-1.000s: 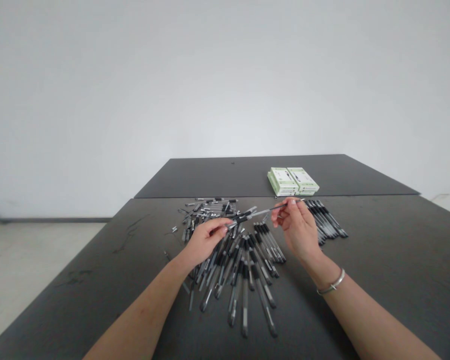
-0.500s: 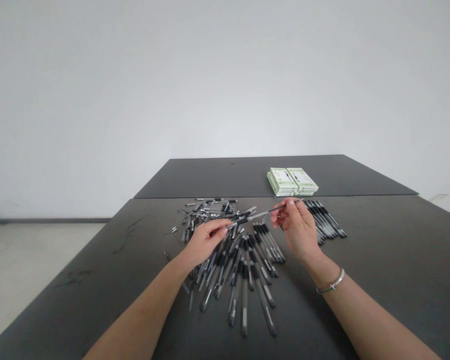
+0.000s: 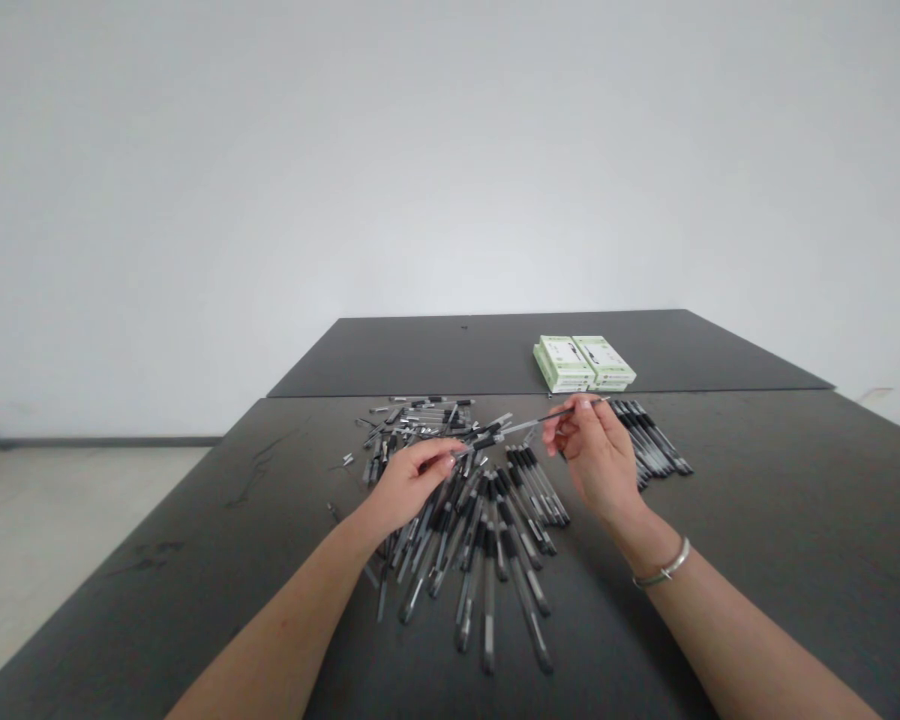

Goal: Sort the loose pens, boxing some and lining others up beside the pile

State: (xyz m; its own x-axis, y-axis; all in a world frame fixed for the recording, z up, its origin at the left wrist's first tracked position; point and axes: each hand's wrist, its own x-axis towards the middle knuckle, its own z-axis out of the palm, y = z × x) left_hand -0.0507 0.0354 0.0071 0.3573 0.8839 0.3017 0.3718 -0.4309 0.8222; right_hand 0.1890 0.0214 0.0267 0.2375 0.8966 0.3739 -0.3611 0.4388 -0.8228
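Above a spread of pens, my left hand [image 3: 416, 480] pinches the lower left end of a clear pen barrel with a black grip [image 3: 484, 441]. My right hand [image 3: 591, 447] pinches a thin dark refill [image 3: 557, 412], whose left end meets the barrel's right end. Barrel and refill form one slanted line between the hands, rising to the right. Below them many black-gripped pens [image 3: 489, 600] fan out toward me. Pen parts [image 3: 420, 415] lie in a loose heap behind my left hand.
Stacked green and white boxes [image 3: 565, 362] stand on the far part of the dark table [image 3: 780, 500]. A row of pens [image 3: 656, 440] lies right of my right hand. Small loose pieces [image 3: 347, 460] are at the heap's left. A white wall rises behind.
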